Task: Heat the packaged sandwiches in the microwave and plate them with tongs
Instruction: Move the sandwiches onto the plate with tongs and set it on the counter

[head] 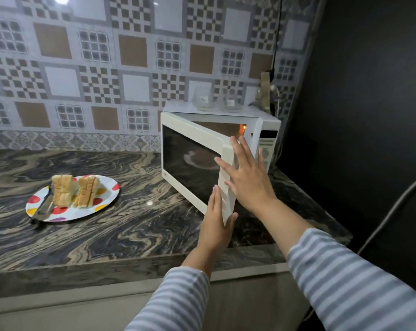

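Sandwiches: two stacks of cut halves are seen standing on the spotted paper plate, at about 9 o'clock from the microwave on the marbled counter. No wrapping can be made out on them. Tongs are laid on the plate's 8 o'clock side, touching its rim, just beside the bread.

Microwave door: partly ajar, hinged on its 9 o'clock side; interior lamp is lit. A turntable is faintly seen through the glass; no food can be made out inside.

Left hand: fingers straight and together, laid flat along the door's lower free edge at 6 o'clock, thumb under the corner. Nothing is gripped.

Right hand: fingers straight and spread apart, palm pressed toward the door's free edge at 3 o'clock. Nothing is gripped.

Two glass bowls are noted on top of the oven.

Judgement: heating and plating appear complete, since bread and tongs are on the plate. What is left is judged to be only the shutting of the door, which both palms are placed to push closed.
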The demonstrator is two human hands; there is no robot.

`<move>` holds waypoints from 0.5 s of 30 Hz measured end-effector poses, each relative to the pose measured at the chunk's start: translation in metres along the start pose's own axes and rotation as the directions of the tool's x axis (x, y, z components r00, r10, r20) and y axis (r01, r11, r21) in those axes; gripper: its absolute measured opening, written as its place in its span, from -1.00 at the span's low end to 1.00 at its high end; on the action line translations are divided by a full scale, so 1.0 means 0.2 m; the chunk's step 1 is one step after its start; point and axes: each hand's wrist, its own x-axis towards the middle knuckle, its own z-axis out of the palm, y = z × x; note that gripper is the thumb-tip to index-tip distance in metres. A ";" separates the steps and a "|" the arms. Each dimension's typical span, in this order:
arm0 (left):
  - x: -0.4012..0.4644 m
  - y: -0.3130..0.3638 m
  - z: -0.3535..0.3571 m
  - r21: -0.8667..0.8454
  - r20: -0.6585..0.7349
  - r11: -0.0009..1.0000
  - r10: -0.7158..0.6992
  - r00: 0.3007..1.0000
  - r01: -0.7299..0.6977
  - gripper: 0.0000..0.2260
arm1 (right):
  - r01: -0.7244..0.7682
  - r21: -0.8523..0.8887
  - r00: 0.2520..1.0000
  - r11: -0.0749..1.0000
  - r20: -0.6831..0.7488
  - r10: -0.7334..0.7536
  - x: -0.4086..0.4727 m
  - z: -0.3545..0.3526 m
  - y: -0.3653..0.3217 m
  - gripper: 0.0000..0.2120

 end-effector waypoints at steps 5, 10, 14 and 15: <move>0.20 0.02 0.23 0.006 0.029 1.000 0.001 1.000 -0.002 -0.24 | -0.020 0.020 1.000 1.000 0.011 0.020 0.06 0.12 0.27 -0.39; 0.44 -0.02 0.44 0.017 0.060 0.999 0.026 0.998 -0.027 -0.23 | -0.031 0.008 0.998 0.999 0.057 0.031 0.17 0.26 0.53 -0.41; 0.65 -0.08 0.57 0.005 0.083 0.998 0.056 0.995 -0.056 -0.23 | -0.038 0.000 0.996 0.999 0.078 0.038 0.29 0.39 0.70 -0.44; 0.69 -0.10 0.59 0.002 0.091 0.998 0.060 0.994 -0.061 -0.23 | -0.036 -0.007 0.996 0.999 0.079 0.037 0.31 0.42 0.73 -0.44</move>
